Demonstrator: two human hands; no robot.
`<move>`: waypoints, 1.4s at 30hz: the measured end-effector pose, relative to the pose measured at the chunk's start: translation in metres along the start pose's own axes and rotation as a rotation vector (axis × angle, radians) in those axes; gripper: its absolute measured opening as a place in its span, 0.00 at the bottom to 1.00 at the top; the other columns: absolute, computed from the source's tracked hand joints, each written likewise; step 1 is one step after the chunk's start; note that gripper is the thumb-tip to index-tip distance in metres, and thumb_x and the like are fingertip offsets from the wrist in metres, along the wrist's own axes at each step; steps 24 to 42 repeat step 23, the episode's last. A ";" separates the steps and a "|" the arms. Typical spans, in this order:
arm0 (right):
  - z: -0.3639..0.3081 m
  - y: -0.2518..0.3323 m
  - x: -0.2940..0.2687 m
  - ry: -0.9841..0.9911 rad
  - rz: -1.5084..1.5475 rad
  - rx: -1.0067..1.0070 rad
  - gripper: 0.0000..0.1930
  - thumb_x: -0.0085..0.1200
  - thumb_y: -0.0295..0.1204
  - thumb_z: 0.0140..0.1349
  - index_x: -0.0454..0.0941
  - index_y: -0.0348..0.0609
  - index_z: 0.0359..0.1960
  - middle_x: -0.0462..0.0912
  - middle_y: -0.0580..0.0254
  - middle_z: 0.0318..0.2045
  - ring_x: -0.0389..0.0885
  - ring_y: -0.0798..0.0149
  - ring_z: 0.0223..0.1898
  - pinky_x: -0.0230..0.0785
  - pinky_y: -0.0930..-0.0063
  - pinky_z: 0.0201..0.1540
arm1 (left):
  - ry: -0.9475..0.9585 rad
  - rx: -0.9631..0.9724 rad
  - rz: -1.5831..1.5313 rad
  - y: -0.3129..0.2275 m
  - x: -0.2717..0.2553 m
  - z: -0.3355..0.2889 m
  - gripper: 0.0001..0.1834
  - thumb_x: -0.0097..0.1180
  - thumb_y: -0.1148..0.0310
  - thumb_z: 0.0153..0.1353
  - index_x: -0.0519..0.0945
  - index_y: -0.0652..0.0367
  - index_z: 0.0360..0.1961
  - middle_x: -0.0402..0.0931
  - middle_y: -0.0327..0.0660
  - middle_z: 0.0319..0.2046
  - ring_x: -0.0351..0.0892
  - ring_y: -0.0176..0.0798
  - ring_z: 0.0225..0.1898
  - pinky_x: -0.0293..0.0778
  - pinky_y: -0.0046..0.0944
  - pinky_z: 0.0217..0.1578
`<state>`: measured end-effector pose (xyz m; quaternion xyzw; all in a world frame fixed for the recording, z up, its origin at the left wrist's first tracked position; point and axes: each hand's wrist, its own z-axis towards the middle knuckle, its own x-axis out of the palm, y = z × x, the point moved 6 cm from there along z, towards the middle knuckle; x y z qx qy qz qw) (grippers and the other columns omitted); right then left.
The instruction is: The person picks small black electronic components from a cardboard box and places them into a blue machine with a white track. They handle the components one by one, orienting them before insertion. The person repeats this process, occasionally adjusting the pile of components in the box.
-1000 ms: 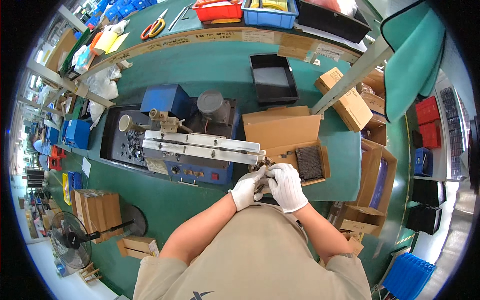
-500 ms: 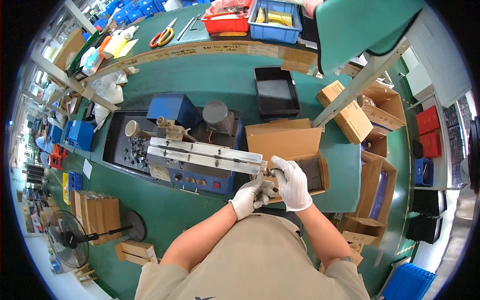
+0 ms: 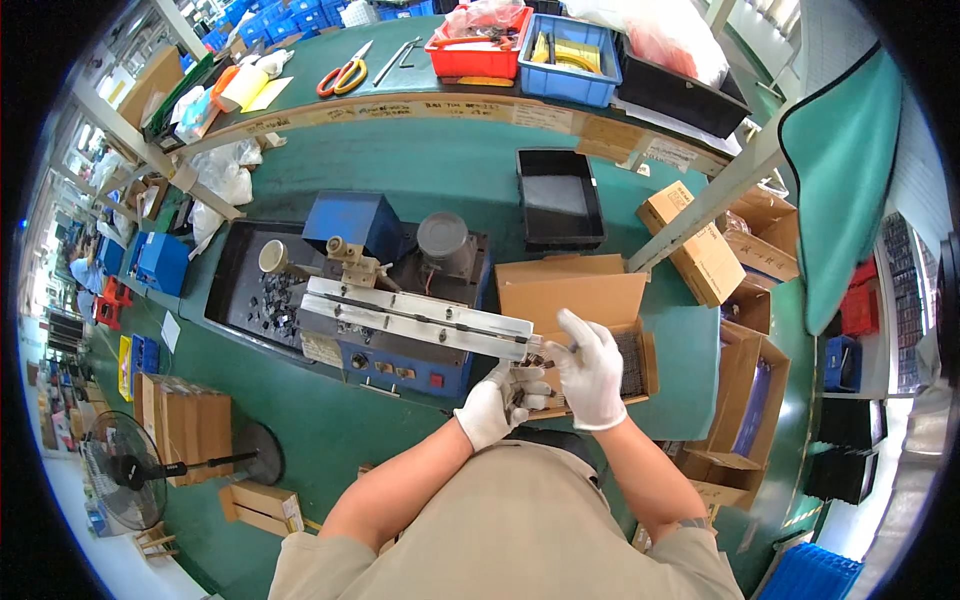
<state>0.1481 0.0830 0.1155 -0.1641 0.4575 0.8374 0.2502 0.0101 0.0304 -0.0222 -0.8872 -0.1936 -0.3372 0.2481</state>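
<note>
Both my hands wear white gloves and meet at the right end of a long pale feeder rail on a blue bench machine. My left hand is curled below the rail's end, around a few small dark parts, whose exact kind I cannot make out. Just right of the rail's tip, my right hand has its index finger raised and its fingers apart; nothing shows plainly in it. Beneath and behind the hands stands an open cardboard box, holding rows of thin dark pieces at its right side.
Loose dark pieces lie in a black tray left of the machine. A black bin sits behind the box. Cartons and a slanted post stand at the right. Scissors and red and blue bins occupy the shelf.
My right hand has opened its pinch near the rail's tip, raising its index finger. My left hand stays below the rail. The view has shifted, and the green hanging sheet appears farther right.
</note>
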 end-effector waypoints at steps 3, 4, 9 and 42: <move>-0.027 0.003 0.003 0.319 0.006 -0.148 0.20 0.69 0.28 0.53 0.82 0.48 0.49 0.83 0.61 0.41 0.82 0.54 0.37 0.72 0.60 0.45 | -0.003 0.041 -0.160 0.003 -0.004 0.008 0.34 0.31 0.38 0.77 0.77 0.57 0.55 0.81 0.41 0.47 0.81 0.39 0.47 0.79 0.37 0.44; -0.034 0.010 0.005 0.481 0.025 -0.203 0.19 0.70 0.31 0.54 0.82 0.50 0.49 0.83 0.62 0.41 0.82 0.54 0.39 0.71 0.59 0.47 | 0.011 0.038 -0.166 0.003 -0.002 0.008 0.34 0.30 0.39 0.77 0.77 0.56 0.55 0.80 0.42 0.49 0.80 0.40 0.49 0.78 0.40 0.47; -0.063 0.024 0.025 0.672 -0.265 -0.168 0.17 0.68 0.38 0.51 0.83 0.58 0.45 0.82 0.71 0.42 0.75 0.57 0.53 0.61 0.53 0.56 | 0.067 0.009 -0.096 0.001 0.017 -0.003 0.34 0.28 0.40 0.78 0.76 0.56 0.59 0.80 0.42 0.54 0.79 0.41 0.56 0.75 0.49 0.59; -0.022 -0.022 0.004 0.249 -0.046 0.070 0.09 0.65 0.29 0.59 0.83 0.44 0.40 0.84 0.53 0.36 0.83 0.48 0.40 0.76 0.55 0.46 | 0.092 0.020 -0.042 0.018 -0.016 0.013 0.29 0.48 0.41 0.73 0.80 0.58 0.51 0.78 0.39 0.42 0.75 0.37 0.41 0.70 0.37 0.38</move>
